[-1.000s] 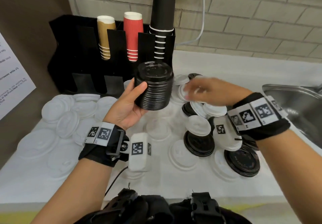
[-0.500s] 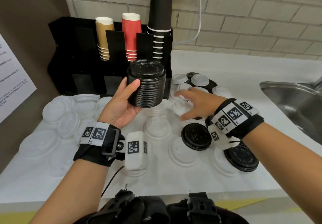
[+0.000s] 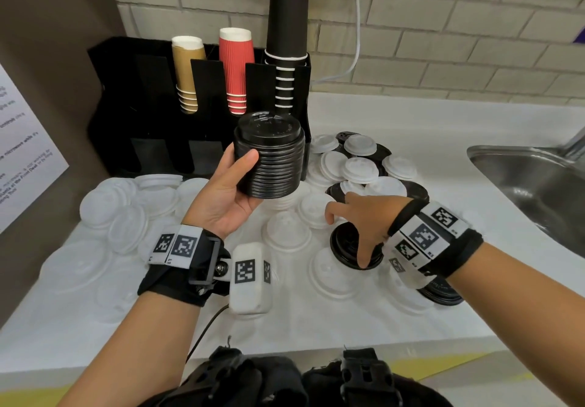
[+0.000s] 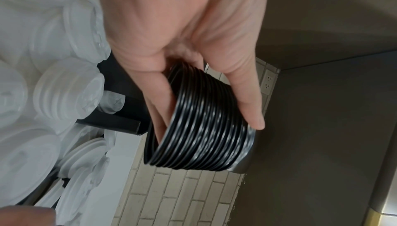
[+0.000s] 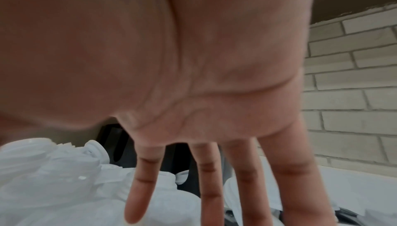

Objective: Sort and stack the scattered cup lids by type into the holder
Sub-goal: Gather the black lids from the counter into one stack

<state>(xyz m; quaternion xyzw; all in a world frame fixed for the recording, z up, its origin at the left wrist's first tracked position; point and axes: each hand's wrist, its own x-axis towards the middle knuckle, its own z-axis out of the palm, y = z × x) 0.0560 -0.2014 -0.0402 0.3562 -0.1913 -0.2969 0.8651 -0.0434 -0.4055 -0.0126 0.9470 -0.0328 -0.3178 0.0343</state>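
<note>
Covering a white bench (image 3: 395,115) below a pale brick wall (image 3: 474,26), white lids (image 3: 286,231) lie scattered; left hand (image 3: 226,197) grips a black lid stack (image 3: 269,159) near the holder (image 3: 126,115), right hand (image 3: 368,216) spreads straight fingers over a black lid (image 3: 345,245), sink (image 3: 535,182) far right

Blurred print on the white wall notice (image 3: 22,153), perhaps "microwave"; nothing else legible.

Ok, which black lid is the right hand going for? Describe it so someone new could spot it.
Start at the black plastic cup holder against the brick wall, then come forward across the white counter into the scattered lids. The round black plastic lid lies flat under the right hand, thumb at its near rim. Its neighbours on the left and near side are white, and nothing is stacked on it.
</note>
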